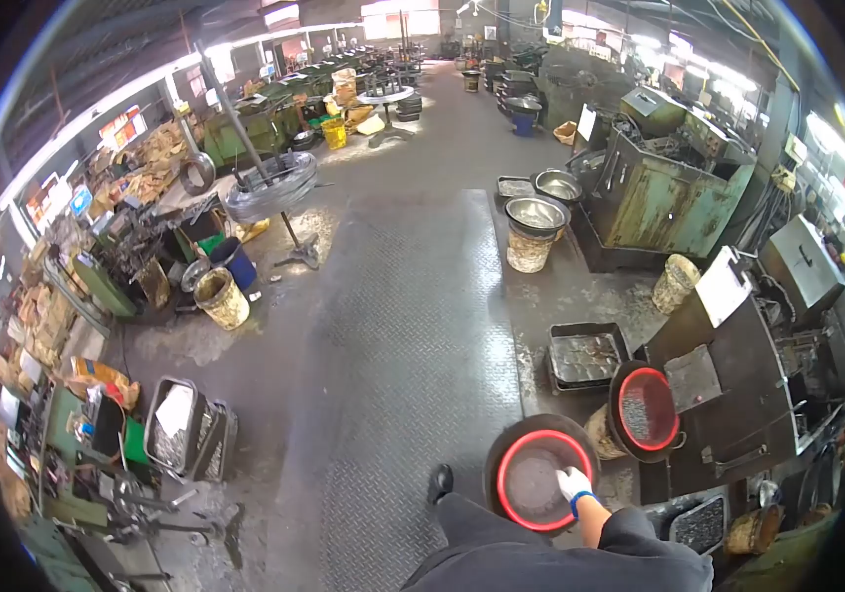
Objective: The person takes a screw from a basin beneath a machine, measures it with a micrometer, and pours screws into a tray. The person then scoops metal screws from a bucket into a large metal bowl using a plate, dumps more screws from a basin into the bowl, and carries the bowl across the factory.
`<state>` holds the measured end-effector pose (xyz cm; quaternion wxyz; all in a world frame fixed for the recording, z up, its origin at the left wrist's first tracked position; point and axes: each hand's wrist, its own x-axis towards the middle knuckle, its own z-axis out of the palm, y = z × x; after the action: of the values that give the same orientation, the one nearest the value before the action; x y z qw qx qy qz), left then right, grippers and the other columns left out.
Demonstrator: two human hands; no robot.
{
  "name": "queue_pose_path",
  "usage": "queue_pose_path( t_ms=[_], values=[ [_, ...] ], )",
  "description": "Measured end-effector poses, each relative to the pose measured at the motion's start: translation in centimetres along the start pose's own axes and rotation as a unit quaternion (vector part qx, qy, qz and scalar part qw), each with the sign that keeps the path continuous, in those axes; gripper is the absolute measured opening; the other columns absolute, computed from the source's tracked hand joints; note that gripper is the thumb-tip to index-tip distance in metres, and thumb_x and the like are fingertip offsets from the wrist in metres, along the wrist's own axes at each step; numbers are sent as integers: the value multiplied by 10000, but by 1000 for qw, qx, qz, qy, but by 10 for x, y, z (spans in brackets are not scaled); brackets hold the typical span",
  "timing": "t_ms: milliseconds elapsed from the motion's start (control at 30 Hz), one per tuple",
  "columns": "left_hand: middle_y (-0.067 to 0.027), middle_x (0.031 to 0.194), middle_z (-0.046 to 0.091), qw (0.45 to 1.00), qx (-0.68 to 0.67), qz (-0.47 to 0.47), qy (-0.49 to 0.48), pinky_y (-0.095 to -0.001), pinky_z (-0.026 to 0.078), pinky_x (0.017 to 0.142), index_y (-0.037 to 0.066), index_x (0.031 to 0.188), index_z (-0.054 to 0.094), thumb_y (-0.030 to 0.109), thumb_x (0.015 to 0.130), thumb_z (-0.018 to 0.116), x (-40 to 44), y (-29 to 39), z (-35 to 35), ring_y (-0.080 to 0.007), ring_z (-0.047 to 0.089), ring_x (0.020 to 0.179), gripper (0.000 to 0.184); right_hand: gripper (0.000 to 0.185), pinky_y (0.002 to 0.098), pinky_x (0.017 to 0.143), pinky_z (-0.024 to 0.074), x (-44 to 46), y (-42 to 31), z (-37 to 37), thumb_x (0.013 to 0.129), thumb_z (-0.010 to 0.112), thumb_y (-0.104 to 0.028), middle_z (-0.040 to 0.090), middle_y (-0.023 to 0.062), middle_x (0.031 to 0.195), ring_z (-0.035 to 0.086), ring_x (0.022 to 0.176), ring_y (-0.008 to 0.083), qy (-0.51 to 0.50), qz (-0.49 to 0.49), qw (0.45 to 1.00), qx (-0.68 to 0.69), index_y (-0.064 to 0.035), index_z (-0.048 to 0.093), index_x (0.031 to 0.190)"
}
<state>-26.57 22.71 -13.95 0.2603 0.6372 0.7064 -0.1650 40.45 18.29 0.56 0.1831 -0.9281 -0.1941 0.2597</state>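
Note:
One hand, in a white glove with a blue band at the wrist, is my right hand (575, 483). It is at the right rim of a red-rimmed round basket (503, 464), its fingers over the inner edge. Whether they grip the rim is too small to tell. The basket sits in a wide dark pan (498, 444) and shows a grey inside. Up and to the right, a second red basket (648, 409) holds small grey metal pieces. My left hand is not in view.
A black tray (588, 355) lies beyond the baskets. Green machines (674, 197) line the right side. Metal bowls (537, 214) stand on buckets ahead. At left are bins of parts (186, 434) and a wire stand (269, 187). Steel floor plates (403, 326) run down the middle.

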Motion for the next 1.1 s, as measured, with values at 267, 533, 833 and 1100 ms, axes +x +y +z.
queue_pose_path(
  t_ms=[267,533,833,1100],
  values=[
    [-182,938,694,994,-83,45,48,-493,527,786,115,997,659,279,840,640,162,92,-211,-389,663,868,229,585,428,1068,410,99,-107,19,934,497,-454,594,280,1273,529,1245,407,-36,67,994,72,17,599,1267],
    [-139,893,694,978,-190,88,-5,-473,533,751,126,1002,661,305,803,676,280,229,-321,-349,664,815,269,566,431,1018,442,217,-278,4,933,526,-519,630,247,1223,574,1184,399,21,-30,983,178,-39,627,1216],
    [-147,887,689,969,-61,234,-58,-463,533,723,101,1028,665,297,818,647,492,278,-349,-337,669,796,289,571,408,1005,448,258,-292,48,915,547,-440,639,260,1213,588,1182,377,49,160,978,122,20,615,1246],
    [-132,853,643,949,32,299,-93,-413,544,707,12,1033,630,225,862,591,601,498,-556,-297,646,791,275,512,382,914,496,283,-378,-10,925,597,-376,672,199,1131,628,1049,306,125,294,891,321,36,615,1228]
  ],
)
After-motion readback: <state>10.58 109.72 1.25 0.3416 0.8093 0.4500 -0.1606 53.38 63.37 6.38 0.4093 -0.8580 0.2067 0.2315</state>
